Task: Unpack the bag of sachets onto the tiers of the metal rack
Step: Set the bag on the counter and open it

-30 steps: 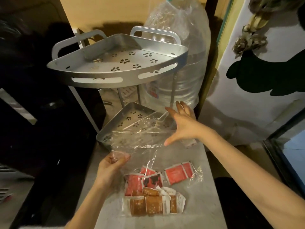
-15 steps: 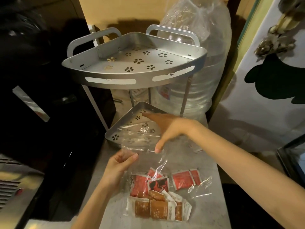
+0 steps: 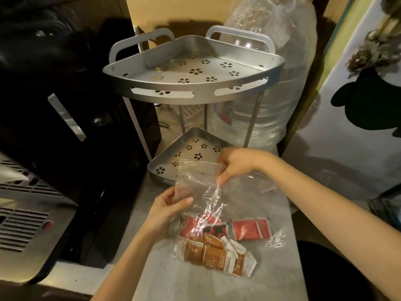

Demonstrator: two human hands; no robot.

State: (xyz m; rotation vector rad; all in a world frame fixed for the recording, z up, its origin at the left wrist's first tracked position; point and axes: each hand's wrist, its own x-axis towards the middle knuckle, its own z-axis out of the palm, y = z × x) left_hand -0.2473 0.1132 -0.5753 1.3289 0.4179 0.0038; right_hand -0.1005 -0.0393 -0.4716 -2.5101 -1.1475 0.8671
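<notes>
Left of the metal rack (image 3: 193,83) stands a dark appliance (image 3: 65,118). Just in front of the rack's lower tier (image 3: 188,148), the left hand (image 3: 167,207) pinches one edge of the clear bag (image 3: 201,192) mouth, fingers closed on the film. The sachets (image 3: 217,242), red and brown, lie inside the bag on the counter (image 3: 217,285), nearer the person than the rack. The right hand (image 3: 236,164) grips the opposite edge of the mouth, thumb pressed on it. Behind the rack, to its right, stands a large water bottle (image 3: 271,83).

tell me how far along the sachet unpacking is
Nothing is unpacked yet: the top tier and bottom tier of the rack hold no sachets. In hand: the left hand and right hand grip the clear bag at its mouth. Left: the red sachets and brown sachets all remain inside.
</notes>
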